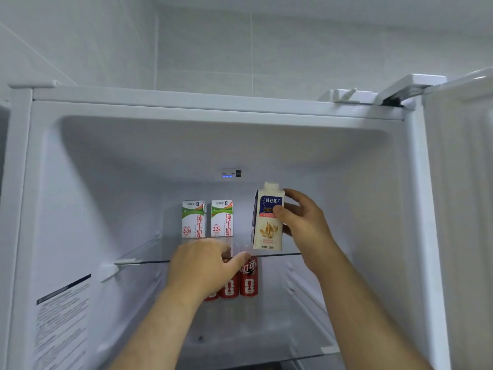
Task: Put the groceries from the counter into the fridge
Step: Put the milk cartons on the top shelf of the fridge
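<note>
The carton [268, 217], gripped by the right hand [301, 222], is upright near the shelf's [149, 261] front edge, right of two milk boxes [193, 219]. It is being placed; next it needs setting down and releasing. The left hand [202, 265] is at the front edge, and I cannot tell its grip.

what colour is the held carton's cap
The cap of the carton is white; head view shows it best.
</note>
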Demonstrator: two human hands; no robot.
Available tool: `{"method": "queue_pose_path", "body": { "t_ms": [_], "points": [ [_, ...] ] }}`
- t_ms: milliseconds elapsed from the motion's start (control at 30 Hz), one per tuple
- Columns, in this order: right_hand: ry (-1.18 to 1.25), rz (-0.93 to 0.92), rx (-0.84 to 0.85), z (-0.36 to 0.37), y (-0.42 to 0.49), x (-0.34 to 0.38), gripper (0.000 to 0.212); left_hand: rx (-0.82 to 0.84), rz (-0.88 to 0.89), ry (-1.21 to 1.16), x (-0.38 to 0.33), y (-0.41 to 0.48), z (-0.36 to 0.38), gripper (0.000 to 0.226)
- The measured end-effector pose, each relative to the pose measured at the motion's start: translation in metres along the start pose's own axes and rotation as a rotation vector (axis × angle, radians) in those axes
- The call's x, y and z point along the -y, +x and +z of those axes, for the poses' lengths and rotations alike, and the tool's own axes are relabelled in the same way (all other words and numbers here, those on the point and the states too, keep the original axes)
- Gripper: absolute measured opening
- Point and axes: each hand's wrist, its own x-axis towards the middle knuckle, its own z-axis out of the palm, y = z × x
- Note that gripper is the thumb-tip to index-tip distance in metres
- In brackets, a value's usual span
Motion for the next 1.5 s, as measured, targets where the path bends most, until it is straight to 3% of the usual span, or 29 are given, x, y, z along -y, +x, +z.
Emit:
{"method": "queue_pose_path", "body": {
  "t_ms": [233,467,900,1167,1367,1500],
  "points": [
    [-0.159,-0.018,0.070,0.001,0.027,-0.016,0.051,0.003,-0.008,-0.008,0.002,0.001,-0.002,0.072],
    [-0.379,-0.029,0.172,-0.005,0.058,-0.025,0.037,-0.004,-0.024,-0.015,-0.001,0.000,-0.005,0.066],
    [-0.570,0.048,0.212,0.010,0.130,-0.046,0.035,-0.032,0.003,-0.022,0.002,0.003,0.002,0.084],
    [-0.699,0.061,0.241,0.023,0.159,-0.071,0.034,-0.062,-0.012,-0.040,0.005,0.004,0.004,0.075],
    [-0.835,0.041,0.359,0.030,0.176,-0.077,0.061,-0.064,0.012,-0.039,0.007,0.004,0.005,0.074],
    [-0.857,0.037,0.354,0.031,0.186,-0.085,0.062,-0.056,0.007,-0.009,0.008,0.007,0.008,0.080]
  ]
}}
